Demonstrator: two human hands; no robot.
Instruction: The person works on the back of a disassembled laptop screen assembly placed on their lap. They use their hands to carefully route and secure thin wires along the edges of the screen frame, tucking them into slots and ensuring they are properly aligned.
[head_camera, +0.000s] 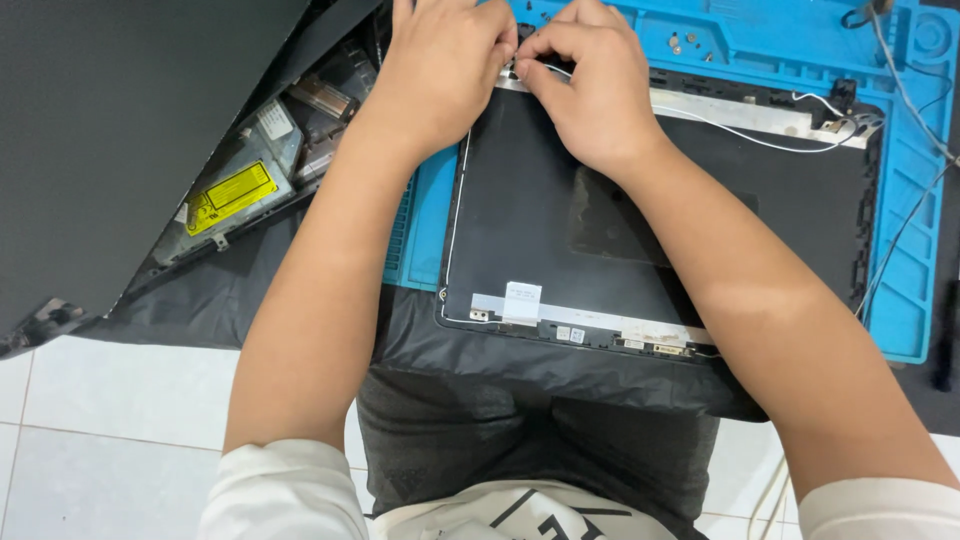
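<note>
Nearest, a dark cloth (560, 375) draped over the lap, under the panel's near edge. On it and the blue mat (905, 200), a black panel (540, 210), already stripped bare: inner side up, foil strip (600, 322) and small connectors exposed along the near edge. White cable (750, 133) loose along the far edge, not yet freed. Far edge: left hand (440, 70) and right hand (590, 85), fingertips pinched shut on something small there; what exactly, impossible to tell. Loose screws (690, 42) beyond. Opened chassis (250, 170) off left.
</note>
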